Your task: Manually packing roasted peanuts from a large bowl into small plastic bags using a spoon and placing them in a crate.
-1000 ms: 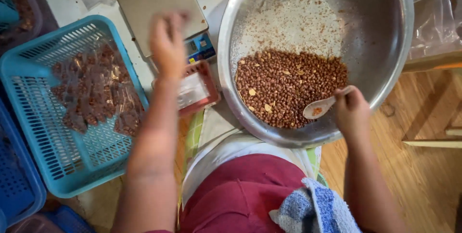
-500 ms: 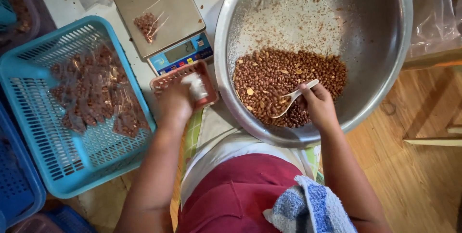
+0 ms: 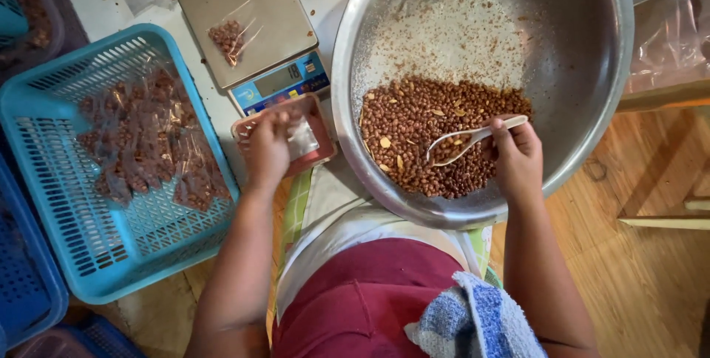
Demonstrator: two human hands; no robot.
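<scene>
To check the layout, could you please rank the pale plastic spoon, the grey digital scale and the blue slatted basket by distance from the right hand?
1. Pale plastic spoon, held in the right hand.
2. Grey digital scale, up-left.
3. Blue slatted basket, far left.

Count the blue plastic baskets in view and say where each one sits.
4. The light blue basket holding packets; a darker one at its left; one at the top-left corner; another at the bottom edge. More may be cropped.

Withdrew left hand (image 3: 268, 147) from the far scale (image 3: 248, 21) to the near small red tray (image 3: 322, 152), fingers on the clear bags there. Left a small bag of peanuts (image 3: 228, 36) on the scale plate. Shifted right hand (image 3: 518, 160) slightly left, lifting the white spoon (image 3: 473, 138) across the peanuts (image 3: 414, 125) in the steel bowl (image 3: 592, 55).
</scene>
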